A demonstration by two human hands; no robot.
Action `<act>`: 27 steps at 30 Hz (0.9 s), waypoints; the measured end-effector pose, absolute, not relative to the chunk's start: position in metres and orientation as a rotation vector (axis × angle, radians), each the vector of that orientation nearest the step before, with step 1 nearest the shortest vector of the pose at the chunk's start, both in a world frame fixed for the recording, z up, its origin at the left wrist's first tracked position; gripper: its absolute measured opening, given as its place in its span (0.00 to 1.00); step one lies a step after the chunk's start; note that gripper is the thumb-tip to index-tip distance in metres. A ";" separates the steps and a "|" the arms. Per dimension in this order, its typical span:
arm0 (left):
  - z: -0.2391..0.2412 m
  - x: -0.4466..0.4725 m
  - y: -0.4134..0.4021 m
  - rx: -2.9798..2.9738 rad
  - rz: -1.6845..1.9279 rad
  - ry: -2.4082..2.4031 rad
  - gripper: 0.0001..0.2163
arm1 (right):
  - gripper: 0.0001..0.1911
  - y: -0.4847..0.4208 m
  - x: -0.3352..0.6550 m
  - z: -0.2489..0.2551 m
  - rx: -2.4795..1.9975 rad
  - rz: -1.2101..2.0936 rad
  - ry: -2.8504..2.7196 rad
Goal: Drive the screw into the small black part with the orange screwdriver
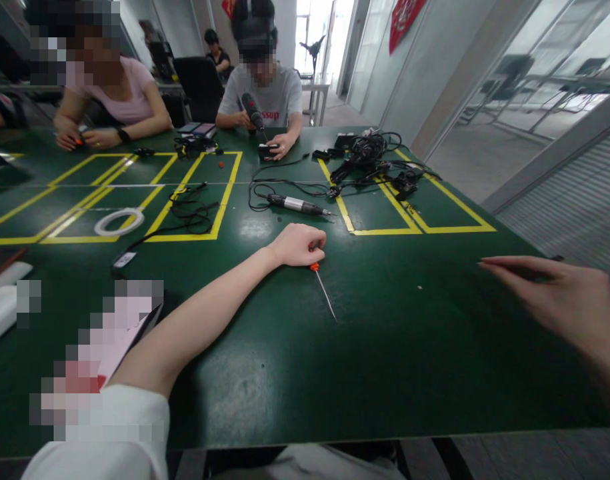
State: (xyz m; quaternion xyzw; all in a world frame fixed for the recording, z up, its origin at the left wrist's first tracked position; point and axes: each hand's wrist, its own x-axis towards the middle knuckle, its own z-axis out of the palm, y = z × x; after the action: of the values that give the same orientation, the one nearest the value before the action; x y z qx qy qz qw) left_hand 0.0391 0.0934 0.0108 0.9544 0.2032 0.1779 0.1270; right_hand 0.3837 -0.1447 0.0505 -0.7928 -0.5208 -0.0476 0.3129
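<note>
My left hand [299, 244] is closed round the handle of a screwdriver [325, 293] above the middle of the green table. The screwdriver's orange collar shows below my fingers, and its thin shaft slants down to the right, while most of the handle is hidden in my grip. Just beyond that hand lies a black and silver electric screwdriver [299, 205] with a cable. Off to the right, my right hand [559, 287] hovers near the table's edge, thumb and fingertips pressed together. Whatever they pinch, if anything, is too small to make out.
Tangled black cables [362, 160] fill the far right, and more cable [189, 210] lies left of centre. A white ring [119, 222] rests among yellow tape lines. A phone [129, 327] lies beside my left forearm. Opposite, a person in grey holds a power drill [252, 110].
</note>
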 end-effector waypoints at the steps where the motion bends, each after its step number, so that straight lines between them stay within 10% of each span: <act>1: 0.011 0.039 0.093 2.777 0.517 0.590 0.07 | 0.28 -0.148 0.398 0.050 -2.099 -0.273 -1.372; 6: 0.012 0.039 0.093 2.774 0.518 0.589 0.07 | 0.15 -0.151 0.447 0.039 -1.882 -0.785 -1.482; 27: 0.011 0.039 0.094 2.782 0.537 0.582 0.07 | 0.12 -0.154 0.444 0.015 -1.913 -0.684 -1.388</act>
State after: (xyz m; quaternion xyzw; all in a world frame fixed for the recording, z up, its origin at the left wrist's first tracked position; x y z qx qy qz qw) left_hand 0.0388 0.0938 0.0106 0.9544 0.1996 0.1841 0.1241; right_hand 0.4439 -0.1541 0.0150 -0.7328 -0.5317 -0.2620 0.3343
